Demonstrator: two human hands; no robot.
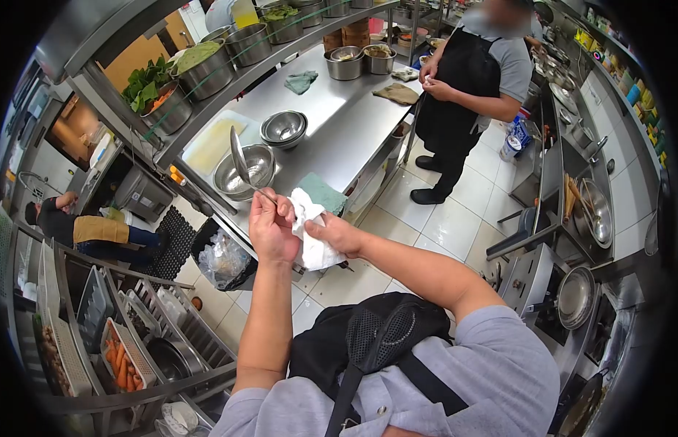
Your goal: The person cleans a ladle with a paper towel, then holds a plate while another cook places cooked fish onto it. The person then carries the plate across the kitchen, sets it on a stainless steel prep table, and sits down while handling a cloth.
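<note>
My left hand is closed around the handle of a metal spoon or ladle, whose head points away over a steel mixing bowl. A crumpled white cloth or paper towel is gripped by my right hand, right beside the left one. The cloth lies against the handle's near end, partly hiding it. Behind my hands a green cloth rests on the edge of the steel counter. Nested metal bowls and a pale cutting board are farther back.
A co-worker in a black apron stands right of the counter; another person bends at the left. Steel pots line the overhead shelf. A rack with a carrot basket is at lower left, a stove at right.
</note>
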